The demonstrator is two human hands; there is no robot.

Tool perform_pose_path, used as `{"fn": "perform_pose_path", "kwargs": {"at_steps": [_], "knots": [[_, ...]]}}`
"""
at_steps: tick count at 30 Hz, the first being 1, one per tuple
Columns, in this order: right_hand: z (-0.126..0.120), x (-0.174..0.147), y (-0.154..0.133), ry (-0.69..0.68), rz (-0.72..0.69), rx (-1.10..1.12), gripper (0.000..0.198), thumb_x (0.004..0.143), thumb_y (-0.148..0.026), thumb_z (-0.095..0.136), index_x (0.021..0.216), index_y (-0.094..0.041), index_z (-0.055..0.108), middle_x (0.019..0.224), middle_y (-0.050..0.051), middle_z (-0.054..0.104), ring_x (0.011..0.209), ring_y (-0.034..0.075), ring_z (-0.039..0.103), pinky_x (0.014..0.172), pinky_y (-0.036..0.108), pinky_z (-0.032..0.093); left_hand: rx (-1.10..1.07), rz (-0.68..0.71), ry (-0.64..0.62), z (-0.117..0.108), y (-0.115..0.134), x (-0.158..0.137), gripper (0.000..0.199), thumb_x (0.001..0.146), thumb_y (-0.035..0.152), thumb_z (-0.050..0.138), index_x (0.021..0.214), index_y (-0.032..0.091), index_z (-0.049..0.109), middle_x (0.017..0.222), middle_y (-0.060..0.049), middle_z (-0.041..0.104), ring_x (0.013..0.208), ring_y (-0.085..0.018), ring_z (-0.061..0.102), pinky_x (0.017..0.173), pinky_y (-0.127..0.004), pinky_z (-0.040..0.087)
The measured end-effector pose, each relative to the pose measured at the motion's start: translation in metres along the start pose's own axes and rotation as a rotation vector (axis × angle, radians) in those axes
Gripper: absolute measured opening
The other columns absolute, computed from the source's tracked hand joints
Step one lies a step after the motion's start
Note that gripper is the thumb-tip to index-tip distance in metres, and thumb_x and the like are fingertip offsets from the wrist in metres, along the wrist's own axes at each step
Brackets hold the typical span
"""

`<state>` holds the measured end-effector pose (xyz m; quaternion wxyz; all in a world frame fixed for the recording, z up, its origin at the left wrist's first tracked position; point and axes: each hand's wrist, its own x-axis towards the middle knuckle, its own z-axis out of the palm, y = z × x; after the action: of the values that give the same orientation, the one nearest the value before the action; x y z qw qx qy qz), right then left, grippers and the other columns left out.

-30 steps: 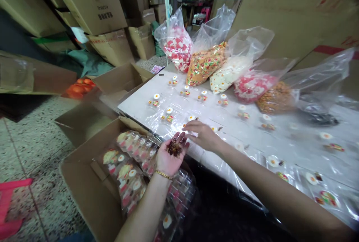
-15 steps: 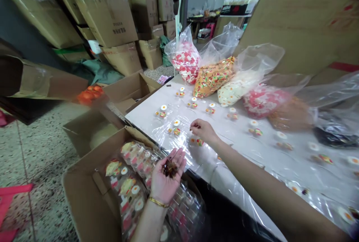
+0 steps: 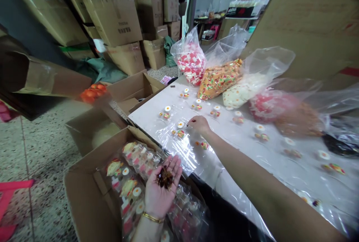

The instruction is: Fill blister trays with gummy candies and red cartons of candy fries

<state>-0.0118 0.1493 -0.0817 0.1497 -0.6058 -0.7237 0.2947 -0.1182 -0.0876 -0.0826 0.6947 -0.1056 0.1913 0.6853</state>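
Note:
My left hand (image 3: 157,199) is palm up over the open carton, bearing a small heap of shiny dark brown pieces (image 3: 165,178) in its slightly cupped palm. Over the white table (image 3: 148,111), my right hand (image 3: 200,124) is closed in a pinch, with a tiny dark piece at its fingertips. Just left of those fingertips lies a miniature fried egg (image 3: 180,125). Below the egg is a small round red, yellow and green piece (image 3: 180,133). These sit on clear plastic film, and similar small groups are spread along the table.
A carton (image 3: 84,193) beside the table contains clear packs of miniature food pieces (image 3: 140,159). Bags of red-and-white pieces (image 3: 192,64), orange pieces (image 3: 218,79) and egg pieces (image 3: 244,90) line the table's far side. Stacked boxes (image 3: 112,17) stand behind.
My left hand has shifted slightly left and down with the dark pieces. My right hand has moved a little left and up, toward the egg. The view has shifted slightly.

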Motion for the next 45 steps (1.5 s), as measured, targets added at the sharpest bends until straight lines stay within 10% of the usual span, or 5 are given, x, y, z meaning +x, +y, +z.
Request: {"fn": "perform_pose_path", "kwargs": {"at_steps": [9, 15, 28, 38, 45], "knots": [[-0.010, -0.036, -0.011, 0.113, -0.340, -0.164, 0.018, 0.077, -0.020, 0.048, 0.085, -0.017, 0.065, 0.088, 0.005, 0.062, 0.073, 0.013, 0.056, 0.066, 0.023, 0.040, 0.007, 0.023, 0.057, 0.019, 0.001, 0.012, 0.037, 0.080, 0.018, 0.038, 0.113, 0.010, 0.053, 0.121, -0.015, 0.052, 0.117, -0.025, 0.042, 0.095, -0.041, 0.039], [-0.015, -0.100, -0.033, -0.406, -0.842, 0.067, 0.019, 0.077, -0.018, 0.053, 0.090, -0.022, 0.065, 0.083, 0.002, 0.061, 0.080, 0.012, 0.055, 0.073, 0.023, 0.042, 0.022, 0.064, 0.124, 0.030, 0.004, 0.027, 0.036, 0.079, 0.021, 0.040, 0.111, 0.012, 0.055, 0.101, -0.011, 0.064, 0.092, -0.018, 0.060, 0.083, -0.035, 0.048], [-0.002, -0.105, -0.036, -0.356, -0.888, -0.099, 0.022, 0.079, -0.012, 0.045, 0.086, -0.022, 0.063, 0.083, 0.001, 0.060, 0.079, 0.011, 0.055, 0.069, 0.021, 0.043, -0.031, 0.053, 0.162, 0.033, 0.001, 0.036, 0.032, 0.080, 0.015, 0.039, 0.103, 0.011, 0.061, 0.084, -0.009, 0.067, 0.079, -0.015, 0.062, 0.077, -0.031, 0.050], [-0.026, 0.020, -0.033, 0.016, -0.631, -0.354, 0.019, 0.082, -0.020, 0.045, 0.087, -0.020, 0.064, 0.092, 0.003, 0.061, 0.083, 0.013, 0.056, 0.069, 0.022, 0.040, -0.073, 0.089, -0.006, 0.013, 0.020, 0.034, 0.033, 0.082, 0.019, 0.036, 0.097, 0.010, 0.064, 0.116, -0.014, 0.056, 0.117, -0.025, 0.041, 0.097, -0.039, 0.038], [0.010, 0.075, -0.066, -0.054, -0.621, -0.715, 0.023, 0.081, -0.013, 0.042, 0.083, -0.019, 0.063, 0.092, 0.007, 0.060, 0.083, 0.015, 0.056, 0.061, 0.022, 0.038, -0.087, 0.122, 0.010, -0.004, 0.028, 0.018, 0.035, 0.083, 0.023, 0.035, 0.098, 0.011, 0.065, 0.115, -0.013, 0.056, 0.115, -0.025, 0.044, 0.096, -0.037, 0.040]]}}
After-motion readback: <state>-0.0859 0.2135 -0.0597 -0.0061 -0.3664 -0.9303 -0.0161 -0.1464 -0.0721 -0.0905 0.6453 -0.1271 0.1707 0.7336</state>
